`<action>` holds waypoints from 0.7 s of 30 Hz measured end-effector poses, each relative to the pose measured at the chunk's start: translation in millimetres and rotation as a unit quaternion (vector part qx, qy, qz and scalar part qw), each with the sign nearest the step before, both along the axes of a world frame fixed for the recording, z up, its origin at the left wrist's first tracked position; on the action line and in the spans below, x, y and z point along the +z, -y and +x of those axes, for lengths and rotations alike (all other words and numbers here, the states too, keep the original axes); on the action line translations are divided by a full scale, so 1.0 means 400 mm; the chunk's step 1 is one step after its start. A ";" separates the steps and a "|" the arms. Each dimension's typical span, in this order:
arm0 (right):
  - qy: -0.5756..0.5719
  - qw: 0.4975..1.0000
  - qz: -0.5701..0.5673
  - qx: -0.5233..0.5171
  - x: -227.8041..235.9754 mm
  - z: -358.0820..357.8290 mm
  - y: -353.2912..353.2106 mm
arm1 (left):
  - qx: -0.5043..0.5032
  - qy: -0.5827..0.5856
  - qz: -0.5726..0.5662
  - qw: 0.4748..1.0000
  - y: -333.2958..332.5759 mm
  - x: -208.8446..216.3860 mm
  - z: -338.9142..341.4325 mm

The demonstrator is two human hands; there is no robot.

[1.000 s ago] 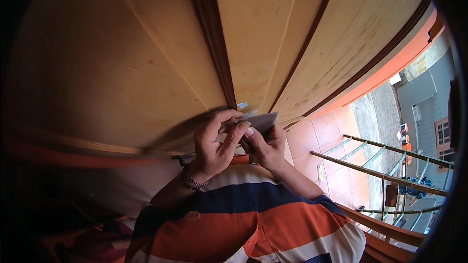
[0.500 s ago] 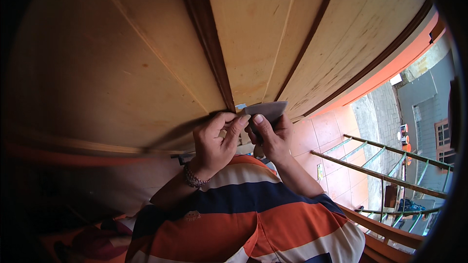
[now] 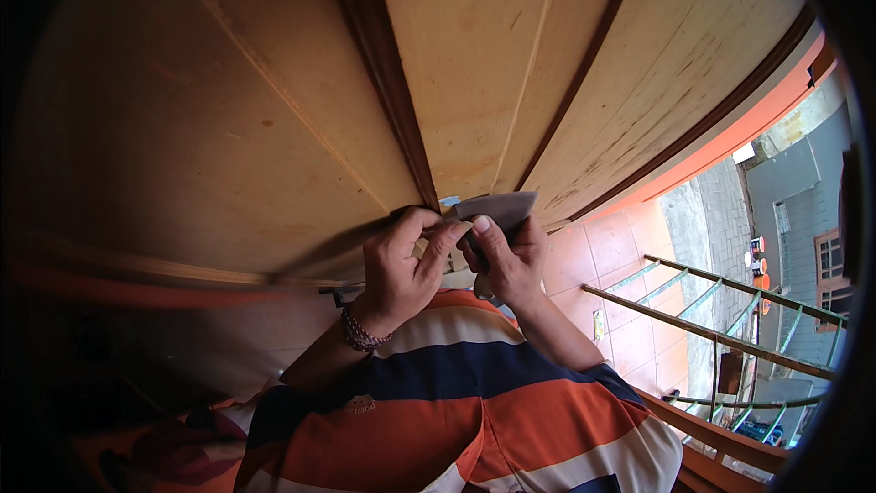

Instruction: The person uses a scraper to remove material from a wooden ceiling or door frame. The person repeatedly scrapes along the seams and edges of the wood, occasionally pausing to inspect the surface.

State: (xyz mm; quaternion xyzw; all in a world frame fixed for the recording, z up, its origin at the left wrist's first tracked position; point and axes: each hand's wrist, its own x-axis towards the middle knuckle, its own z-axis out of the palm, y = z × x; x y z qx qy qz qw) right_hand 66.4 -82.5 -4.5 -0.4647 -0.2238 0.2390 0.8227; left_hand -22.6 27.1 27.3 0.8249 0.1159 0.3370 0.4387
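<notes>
My right hand [image 3: 513, 260] grips a thin dark grey flat piece [image 3: 500, 205], its thumb pressed on the near face. The piece flares toward its far edge; whether it is a scraper blade or folded abrasive sheet I cannot tell. With thumb and forefinger closed, my left hand [image 3: 403, 260] pinches at the left edge of that same piece. A braided bracelet circles the left wrist. Just past the piece, a small pale bluish patch [image 3: 449, 202] shows beside a dark strip. A rounded tan end [image 3: 484, 288] shows below the right hand, mostly hidden.
Pale wooden panels [image 3: 470, 64] with dark brown strips [image 3: 372, 46] rise in front of me. At the right a green-runged ladder [image 3: 712, 310] stands over pink floor tiles [image 3: 607, 246]. Orange and white tubs [image 3: 757, 265] are farther out. An orange wooden rail [image 3: 721, 429] runs at lower right.
The hands hold nearly the same pose. My left thumb tip has shifted slightly right along the grey piece, and the view has moved very little.
</notes>
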 end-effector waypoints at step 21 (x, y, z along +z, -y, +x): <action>0.013 1.000 0.022 0.018 0.034 -0.004 -0.007 | -0.001 0.034 -0.067 0.997 -0.002 -0.003 0.006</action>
